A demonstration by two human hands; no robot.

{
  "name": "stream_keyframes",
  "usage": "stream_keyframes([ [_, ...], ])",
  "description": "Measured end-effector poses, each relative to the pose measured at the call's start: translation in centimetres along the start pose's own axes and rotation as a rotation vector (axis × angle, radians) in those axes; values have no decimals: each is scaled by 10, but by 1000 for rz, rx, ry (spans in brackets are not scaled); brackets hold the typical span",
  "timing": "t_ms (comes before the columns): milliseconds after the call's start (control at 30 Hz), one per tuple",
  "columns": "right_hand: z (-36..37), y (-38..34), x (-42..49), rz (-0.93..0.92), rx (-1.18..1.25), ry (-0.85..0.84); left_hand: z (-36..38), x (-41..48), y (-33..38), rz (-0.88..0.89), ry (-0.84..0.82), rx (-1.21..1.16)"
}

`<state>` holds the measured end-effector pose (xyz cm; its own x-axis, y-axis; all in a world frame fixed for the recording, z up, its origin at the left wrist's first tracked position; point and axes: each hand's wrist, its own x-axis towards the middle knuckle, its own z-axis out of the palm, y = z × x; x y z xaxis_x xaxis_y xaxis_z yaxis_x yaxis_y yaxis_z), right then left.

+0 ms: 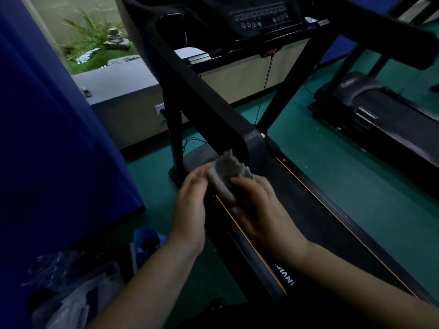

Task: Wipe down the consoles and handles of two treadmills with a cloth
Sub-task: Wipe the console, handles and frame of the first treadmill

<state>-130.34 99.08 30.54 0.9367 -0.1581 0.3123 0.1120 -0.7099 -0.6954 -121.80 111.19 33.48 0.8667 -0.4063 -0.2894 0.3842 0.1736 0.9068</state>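
Green flooring (332, 167) runs under the near treadmill (308, 210) in a dim room, with the second treadmill (384, 119) off to the right. The grey cloth (225, 173) is bunched between both hands, just below the rounded end of the left handle (213, 103). The right hand (261, 210) has its grip curled round the cloth. The left hand (190, 203) lies against the cloth's other side, with fingers that look fairly straight, though blur makes this uncertain. To do this step well, refold the cloth to a clean face, wrap it round the handle's end and draw it along the full length. After that, work up to the console (259, 17).
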Motion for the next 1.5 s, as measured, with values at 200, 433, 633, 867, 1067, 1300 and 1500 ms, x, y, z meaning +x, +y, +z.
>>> stream_keyframes([
  [200, -4, -30, 30, 63, 230, -333, 12, -9, -1, -68, 197, -144],
  [433, -50, -3, 79, 163, -6, 443, 22, 27, -7, 158, 369, -46],
  [633, -60, 12, 131, 463, 173, 244, 91, 42, -32, 445, 352, 36],
  [867, -46, 7, 146, 443, 169, 135, 65, 95, -34, 385, 425, 71],
  [1067, -44, -1, 165, 429, 86, 147, 45, 121, -10, 332, 567, 72],
  [1300, -40, 1, 167, 429, 23, 185, 38, 172, 6, 529, 463, 191],
  [1500, -39, -2, 164, 436, 54, 185, 14, 208, 14, 327, 614, 66],
])
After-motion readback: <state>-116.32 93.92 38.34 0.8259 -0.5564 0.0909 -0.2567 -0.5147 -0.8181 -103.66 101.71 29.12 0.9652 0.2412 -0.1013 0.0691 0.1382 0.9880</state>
